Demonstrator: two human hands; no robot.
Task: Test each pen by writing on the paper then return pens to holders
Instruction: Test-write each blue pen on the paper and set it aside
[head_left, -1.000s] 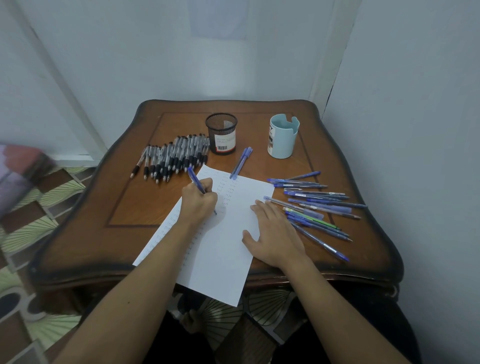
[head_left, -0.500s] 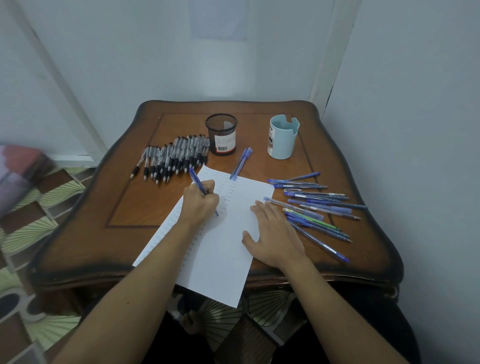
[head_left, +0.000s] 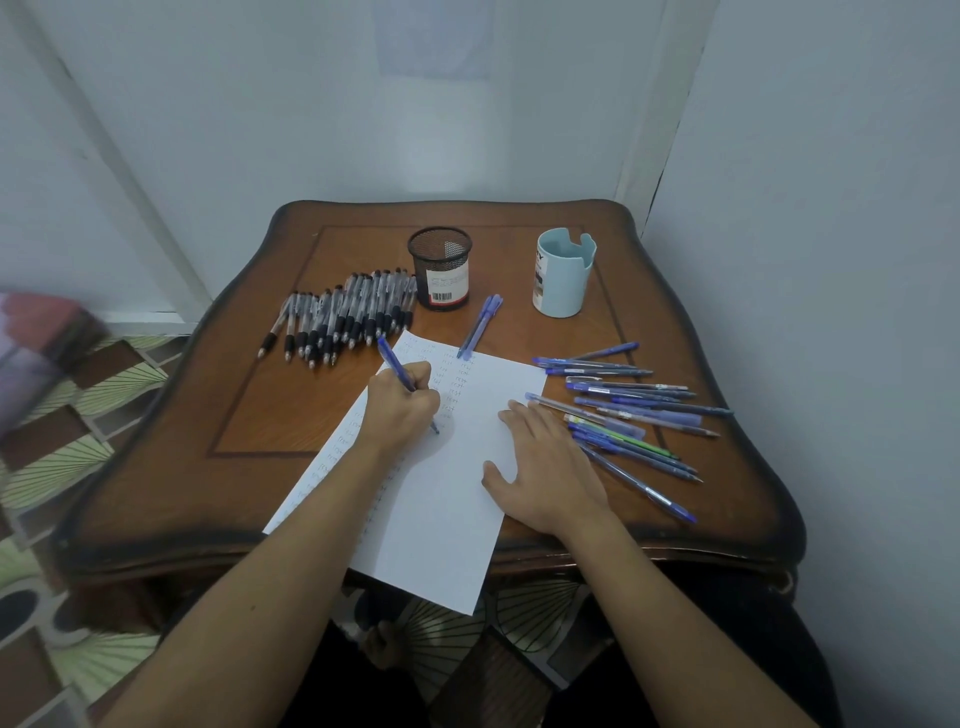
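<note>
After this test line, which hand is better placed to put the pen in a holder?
Probably left: the left hand grips the blue pen, while the right hand lies flat on the paper, steadying it.

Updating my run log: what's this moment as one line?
left hand: writes with blue pen on paper | right hand: flat on paper
</note>
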